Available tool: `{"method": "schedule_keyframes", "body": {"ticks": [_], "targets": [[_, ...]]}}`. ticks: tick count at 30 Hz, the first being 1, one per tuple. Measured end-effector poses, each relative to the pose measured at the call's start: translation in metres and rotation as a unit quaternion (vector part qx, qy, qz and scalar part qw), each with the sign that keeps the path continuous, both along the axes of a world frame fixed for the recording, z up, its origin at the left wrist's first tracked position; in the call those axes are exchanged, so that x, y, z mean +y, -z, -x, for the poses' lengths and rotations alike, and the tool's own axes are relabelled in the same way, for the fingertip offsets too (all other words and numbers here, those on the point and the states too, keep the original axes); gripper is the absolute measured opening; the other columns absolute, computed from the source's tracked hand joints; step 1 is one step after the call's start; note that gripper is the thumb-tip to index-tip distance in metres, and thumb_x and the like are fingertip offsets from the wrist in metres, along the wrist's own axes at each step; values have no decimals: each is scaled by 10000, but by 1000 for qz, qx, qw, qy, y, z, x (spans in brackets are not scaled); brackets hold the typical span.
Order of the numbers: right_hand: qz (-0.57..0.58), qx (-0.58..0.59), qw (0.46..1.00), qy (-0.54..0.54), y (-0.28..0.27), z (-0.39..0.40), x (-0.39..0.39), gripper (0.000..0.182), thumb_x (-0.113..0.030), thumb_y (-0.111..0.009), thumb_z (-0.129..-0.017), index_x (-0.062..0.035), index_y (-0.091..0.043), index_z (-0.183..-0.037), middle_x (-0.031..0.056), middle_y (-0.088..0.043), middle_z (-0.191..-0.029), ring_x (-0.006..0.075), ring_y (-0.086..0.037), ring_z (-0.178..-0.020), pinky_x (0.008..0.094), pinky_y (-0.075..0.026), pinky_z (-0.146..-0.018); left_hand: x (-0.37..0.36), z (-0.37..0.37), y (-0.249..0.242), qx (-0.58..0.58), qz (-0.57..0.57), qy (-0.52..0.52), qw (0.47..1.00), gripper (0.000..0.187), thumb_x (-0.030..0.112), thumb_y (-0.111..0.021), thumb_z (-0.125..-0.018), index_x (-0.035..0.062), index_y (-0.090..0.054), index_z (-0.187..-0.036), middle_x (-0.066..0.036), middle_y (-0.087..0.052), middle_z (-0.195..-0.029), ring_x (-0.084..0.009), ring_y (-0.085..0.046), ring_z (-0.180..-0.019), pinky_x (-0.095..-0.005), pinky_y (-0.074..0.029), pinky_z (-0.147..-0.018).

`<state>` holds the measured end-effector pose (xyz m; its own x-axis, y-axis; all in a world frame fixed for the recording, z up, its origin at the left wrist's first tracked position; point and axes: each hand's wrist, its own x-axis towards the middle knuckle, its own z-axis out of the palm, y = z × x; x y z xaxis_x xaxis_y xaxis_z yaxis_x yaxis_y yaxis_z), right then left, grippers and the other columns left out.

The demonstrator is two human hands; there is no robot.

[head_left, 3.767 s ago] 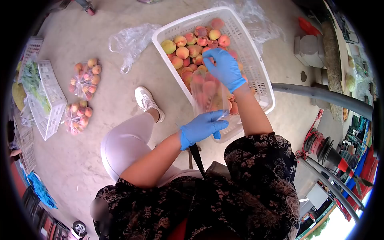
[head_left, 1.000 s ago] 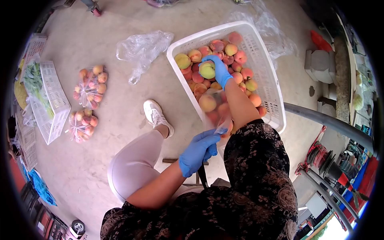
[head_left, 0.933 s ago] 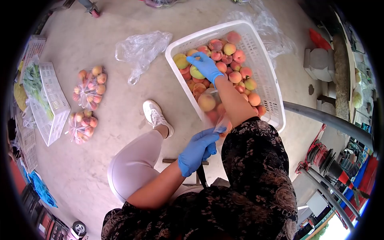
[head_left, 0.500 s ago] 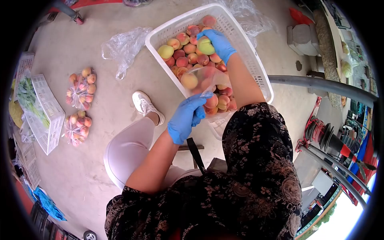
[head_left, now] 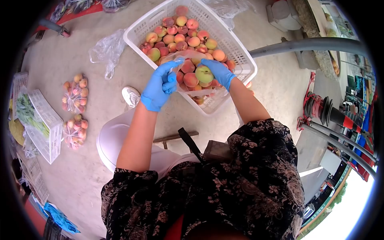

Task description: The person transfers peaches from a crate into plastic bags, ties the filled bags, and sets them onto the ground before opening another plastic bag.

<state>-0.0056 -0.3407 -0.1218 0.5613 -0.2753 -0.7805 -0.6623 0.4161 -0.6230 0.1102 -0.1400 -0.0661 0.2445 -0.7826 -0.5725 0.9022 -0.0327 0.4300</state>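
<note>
My left hand point(head_left: 161, 86), in a blue glove, pinches the rim of a clear plastic bag point(head_left: 208, 93). Several reddish peaches point(head_left: 191, 79) are inside the bag, over the near end of a white slotted basket point(head_left: 134, 34). At the bag's mouth, my gloved right hand point(head_left: 220, 73) has its fingers curled around a large greenish-yellow peach point(head_left: 204, 74). Its fingertips are partly hidden by the fruit and film. Behind both hands, loose peaches point(head_left: 176, 39) in red, orange and yellow cover the basket's floor.
Two filled bags of peaches point(head_left: 75, 96) lie on the floor to the left, beside a white crate point(head_left: 54, 132) with leafy greens point(head_left: 32, 114). Crumpled clear plastic point(head_left: 108, 52) lies left of the basket. A grey metal pole point(head_left: 304, 46) runs past the basket's right side.
My right hand has brought the greenish peach from over the loose fruit to the bag's mouth. My left hand, still on the bag, has shifted up and left in view.
</note>
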Motion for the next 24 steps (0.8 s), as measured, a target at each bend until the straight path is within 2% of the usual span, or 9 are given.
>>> {"method": "schedule_keyframes", "body": {"ticks": [2,4,5,8,11,15,18,20,24], "targets": [[233,-75,956,-161,37,10,-6,454,-348,-565,-816,-11,-540,-1120,151,-579,-1053,237,-575,-965,298,-456,-837,4,-2,-1,-21,-10,15,1000,330,303,-541,-841,101,-594,-1097,55,-376,-556,-38,-265,-429,-192,-190,-405],[491,-62,813,-308,23,15,4,486,-346,-584,-782,-24,-525,-1142,179,-564,-1073,264,-564,-976,324,-446,-843,8,0,-4,-55,-23,45,997,325,305,-543,-844,98,-595,-1088,50,-400,-562,-35,-282,-436,-188,-208,-409],[577,-98,741,-330,40,22,-2,393,-330,-589,-747,-51,-584,-1024,187,-591,-934,308,-585,-851,378,-459,-767,8,2,-8,-56,-45,48,996,330,286,-522,-857,89,-580,-1115,48,-397,-563,-37,-287,-440,-189,-224,-418],[481,57,727,-486,-18,-15,-13,269,-297,-571,-763,-52,-607,-865,168,-599,-790,331,-580,-724,413,-458,-688,8,0,-18,-67,-84,46,993,338,244,-480,-884,70,-555,-1163,44,-395,-569,-44,-303,-450,-191,-261,-438],[572,-69,733,-362,-38,-80,-16,227,-271,-552,-779,-48,-594,-762,152,-595,-711,337,-578,-666,426,-458,-653,14,3,-15,-60,-85,51,993,326,239,-475,-885,68,-563,-1148,37,-417,-581,-52,-324,-459,-194,-281,-446],[486,-150,742,-438,42,-188,12,296,-337,-530,-759,-58,-615,-808,166,-624,-821,327,-602,-782,439,-474,-697,19,-3,-13,-45,-102,66,992,341,248,-482,-881,55,-547,-1155,17,-469,-598,-62,-361,-467,-191,-318,-454],[402,55,704,-583,104,-234,53,422,-357,-571,-727,-98,-639,-1053,146,-584,-1126,256,-586,-994,345,-472,-821,21,-8,-12,-25,-117,57,991,382,238,-512,-869,12,-502,-1177,-12,-550,-639,-64,-423,-480,-188,-353,-456],[425,93,644,-629,144,-248,59,435,-330,-597,-704,-63,-630,-1047,145,-590,-1111,256,-583,-1001,336,-470,-825,23,-12,-5,-12,-125,59,990,390,228,-521,-866,-3,-491,-1178,-19,-568,-648,-62,-440,-484,-189,-354,-451],[394,11,666,-633,140,-251,34,535,-345,-655,-661,-33,-570,-1088,155,-598,-1058,242,-583,-967,337,-464,-802,21,-14,-6,-12,-131,51,990,367,223,-512,-873,-2,-515,-1162,-6,-557,-630,-60,-425,-472,-191,-344,-445]]}}
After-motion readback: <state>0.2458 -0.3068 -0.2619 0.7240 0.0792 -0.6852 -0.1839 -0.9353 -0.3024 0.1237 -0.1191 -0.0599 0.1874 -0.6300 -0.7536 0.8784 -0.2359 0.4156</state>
